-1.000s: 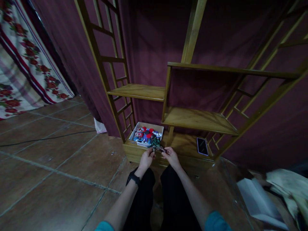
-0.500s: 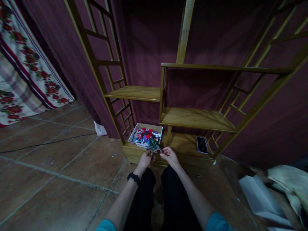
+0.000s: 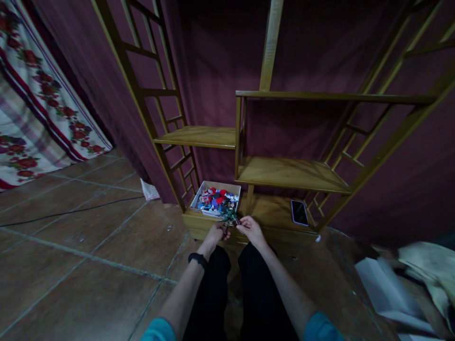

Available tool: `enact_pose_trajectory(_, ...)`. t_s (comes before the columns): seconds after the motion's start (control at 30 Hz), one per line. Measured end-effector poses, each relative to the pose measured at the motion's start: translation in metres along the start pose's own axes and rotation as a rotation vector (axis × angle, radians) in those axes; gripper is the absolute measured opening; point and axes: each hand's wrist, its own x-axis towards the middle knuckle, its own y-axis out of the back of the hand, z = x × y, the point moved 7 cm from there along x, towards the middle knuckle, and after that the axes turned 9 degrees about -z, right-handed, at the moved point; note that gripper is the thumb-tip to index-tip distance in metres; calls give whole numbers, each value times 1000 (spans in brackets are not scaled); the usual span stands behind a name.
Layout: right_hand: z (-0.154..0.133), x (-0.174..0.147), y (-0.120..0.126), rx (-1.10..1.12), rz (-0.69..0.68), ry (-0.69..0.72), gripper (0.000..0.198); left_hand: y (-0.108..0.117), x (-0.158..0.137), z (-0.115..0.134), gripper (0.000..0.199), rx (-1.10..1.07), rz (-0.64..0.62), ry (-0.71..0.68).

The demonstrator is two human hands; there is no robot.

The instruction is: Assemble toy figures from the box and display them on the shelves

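Between my hands is a small bunched thing in shiny green and dark reddish brown, like a tinsel ornament (image 3: 231,218); its exact kind is too small to make out. My left hand (image 3: 217,232) pinches its lower left side with fingers curled. From the right, my right hand (image 3: 249,228) grips its other edge between thumb and fingertips. Just beyond them a white open box (image 3: 204,211) stands on the low wooden shelf, filled with several small red, blue, purple and white pieces. The ornament overlaps the box's near right corner.
A phone (image 3: 299,212) lies on the low shelf at the right. Wooden shelf boards (image 3: 291,173) rise above it against a maroon curtain (image 3: 213,71). A black cable (image 3: 71,214) crosses the tiled floor at left; a white container (image 3: 387,293) sits at lower right.
My hands stay on the ornament, which has shifted and turned slightly between my fingers. The camera view has moved a little; box and phone stand as before.
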Motion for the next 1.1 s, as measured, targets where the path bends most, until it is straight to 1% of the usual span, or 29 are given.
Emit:
enact_pose_trajectory(0.13, 5, 2, 2, -10, 4, -5, 23, -2, 3, -6, 13, 44, -46, 81)
enact_pose_trajectory(0.27, 9, 4, 7, -65, 39, 0, 23, 0, 6, -12, 14, 70, -50, 150)
enact_pose_trajectory(0.33, 10, 4, 9, -89, 60, -2, 24, 0, 9, -14, 13, 72, -51, 163)
enact_pose_trajectory(0.6, 17, 7, 9, -94, 56, -29, 25, 2, 12, -15, 14, 48, -65, 171)
enact_pose_trajectory(0.77, 20, 8, 10, -76, 98, -21, 23, 6, 8, -10, 15, -22, -41, 112)
enact_pose_trajectory(0.97, 26, 9, 7, -22, 86, -71, 25, 7, 1, 0, 22, -94, -24, -47)
enact_pose_trajectory(1.03, 27, 9, 6, -22, 96, -73, 26, 8, 0, 4, 27, -97, 10, -96)
enact_pose_trajectory(1.1, 27, 9, 5, -37, 98, -62, 27, 11, -1, 8, 37, -87, 70, -146)
